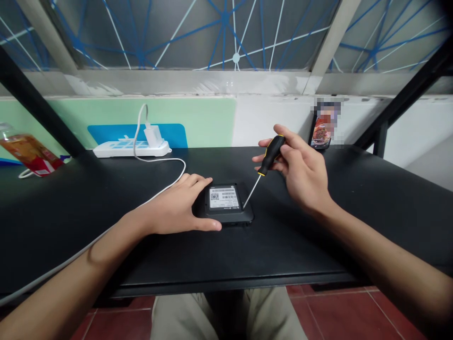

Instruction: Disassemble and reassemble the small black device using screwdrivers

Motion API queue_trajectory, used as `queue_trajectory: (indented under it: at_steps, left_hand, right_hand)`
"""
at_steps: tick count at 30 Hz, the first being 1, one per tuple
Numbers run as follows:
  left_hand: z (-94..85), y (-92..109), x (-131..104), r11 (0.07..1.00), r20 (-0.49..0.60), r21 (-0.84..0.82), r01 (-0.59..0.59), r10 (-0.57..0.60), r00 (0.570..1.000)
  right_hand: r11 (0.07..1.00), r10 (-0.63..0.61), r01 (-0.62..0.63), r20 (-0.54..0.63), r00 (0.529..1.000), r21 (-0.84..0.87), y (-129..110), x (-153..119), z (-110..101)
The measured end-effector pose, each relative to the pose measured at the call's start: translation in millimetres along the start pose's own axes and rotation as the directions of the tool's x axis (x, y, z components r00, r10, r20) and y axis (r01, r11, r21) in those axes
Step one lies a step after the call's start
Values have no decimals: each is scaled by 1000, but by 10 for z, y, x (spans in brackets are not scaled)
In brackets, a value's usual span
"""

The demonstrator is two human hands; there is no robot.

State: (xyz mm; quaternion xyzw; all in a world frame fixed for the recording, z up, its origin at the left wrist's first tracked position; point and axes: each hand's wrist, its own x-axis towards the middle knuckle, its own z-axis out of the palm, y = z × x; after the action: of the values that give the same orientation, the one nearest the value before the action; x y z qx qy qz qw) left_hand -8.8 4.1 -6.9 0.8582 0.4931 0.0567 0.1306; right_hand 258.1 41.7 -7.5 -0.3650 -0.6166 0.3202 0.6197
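Note:
A flat black device (231,216) with a white printed label lies on the black table in front of me. Around its left side rests my left hand (184,205), fingers along the far left corner and thumb stretched along the near edge. My right hand (299,167) is closed on the black and yellow handle of a screwdriver (272,155). The screwdriver leans to the right, and its tip touches the device near the label's lower right corner. Whether a screw sits under the tip is too small to tell.
A white power strip (132,148) with a plugged-in charger (153,136) stands at the back left. Its white cable (161,191) passes behind and under my left arm. A drink bottle (33,151) is at far left. A phone (321,126) leans on the back wall, right.

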Motion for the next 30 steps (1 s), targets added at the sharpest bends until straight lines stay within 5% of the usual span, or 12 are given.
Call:
queue_trajectory:
  at_steps: [6,14,23,30]
  left_hand:
    - [13,-8,-8,1000,-10,4,-18,18,1000]
    - [1,10,-1,1000,-9,-5,-13,13,1000]
    - [1,-3,-12,1000,-4,-5,2,-2,1000]
    - [5,1,-3,1000,1,0,11,-11,1000]
  right_hand:
    - [976,-128,115,-58,990,-185,-33,18,-5]
    - [1000,2,-1,12,1000,-28,4,15,-15]
    - [974,-153,146,-26,988,-172,-52,22,-6]
    - [999,8,-7,22,1000,-46,-20,-1,1]
